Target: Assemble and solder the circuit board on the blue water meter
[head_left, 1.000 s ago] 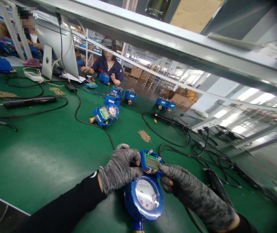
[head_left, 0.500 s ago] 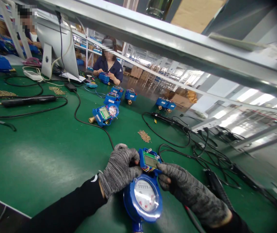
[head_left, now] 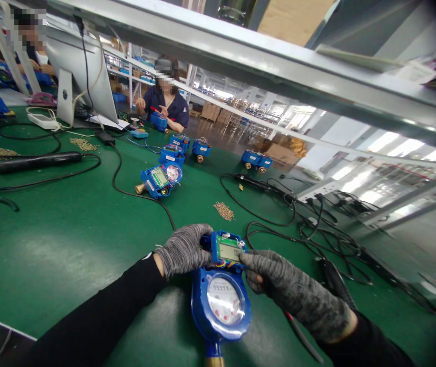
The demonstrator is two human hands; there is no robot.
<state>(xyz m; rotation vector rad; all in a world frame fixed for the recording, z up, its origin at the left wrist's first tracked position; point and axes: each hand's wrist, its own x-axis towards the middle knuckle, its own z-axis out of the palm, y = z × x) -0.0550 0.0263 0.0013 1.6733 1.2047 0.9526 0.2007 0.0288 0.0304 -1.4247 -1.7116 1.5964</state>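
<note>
A blue water meter (head_left: 221,326) with a round dial lies before me, its brass end toward my body. At its far end sits an open housing holding a green circuit board with a small display (head_left: 228,252); dark marks show at the display's right side. My left hand (head_left: 187,251), in a grey knit glove, is closed around the housing's left side, its fingertips partly hidden behind it. From the right, my gloved right hand (head_left: 269,270) pinches the housing's edge, thumb and finger by the display. Coloured wires run along the board's lower edge.
A pile of small screws (head_left: 224,210) lies beyond the meter. More blue meters (head_left: 160,181) stand farther back. Black cables and a power strip (head_left: 313,192) run along the right; an electric screwdriver (head_left: 37,162) lies left. Across the bench sits a co-worker (head_left: 166,104); a metal beam crosses overhead.
The meter's housing has turned slightly, and my left hand has shifted left and flattened against its side. Dark marks now show on the display. The co-worker has raised one hand.
</note>
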